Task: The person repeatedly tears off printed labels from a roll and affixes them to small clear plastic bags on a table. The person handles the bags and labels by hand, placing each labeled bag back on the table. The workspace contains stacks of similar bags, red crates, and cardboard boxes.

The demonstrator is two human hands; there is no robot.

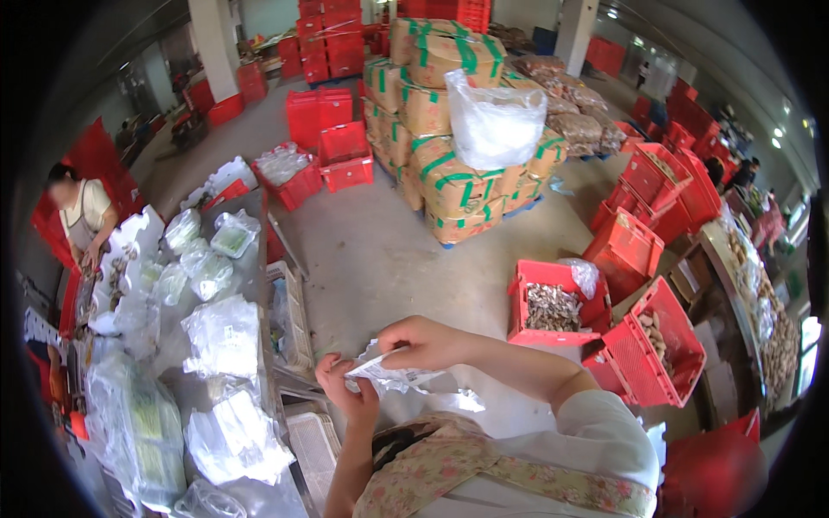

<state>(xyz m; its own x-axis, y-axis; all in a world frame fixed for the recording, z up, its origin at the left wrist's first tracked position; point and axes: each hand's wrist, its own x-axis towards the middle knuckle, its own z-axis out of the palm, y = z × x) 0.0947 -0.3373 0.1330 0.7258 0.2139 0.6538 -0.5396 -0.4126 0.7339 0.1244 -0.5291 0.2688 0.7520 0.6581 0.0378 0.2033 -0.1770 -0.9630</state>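
In front of my body, both hands are at a thin, crumpled white printed sheet (373, 369), with a glossy, strip-like end (468, 400) trailing to the right. My right hand (414, 341) reaches across from the right and pinches its upper edge between bent fingers. On the other side, my left hand (347, 386) is raised with curled fingers gripping the sheet's left end. Whether the sheet is paper or plastic film, I cannot tell. Left of my hands is a table (175, 393) with flat stacks of clear plastic bags (226, 332) and bagged green produce (136, 432).
Red crates (649, 350) of mushrooms stand to the right. Ahead, taped cartons (455, 177) are stacked on a blue pallet, a white plastic bag (496, 121) on top. White baskets (313, 449) sit beside the table. A co-worker (85, 211) stands at the far left.
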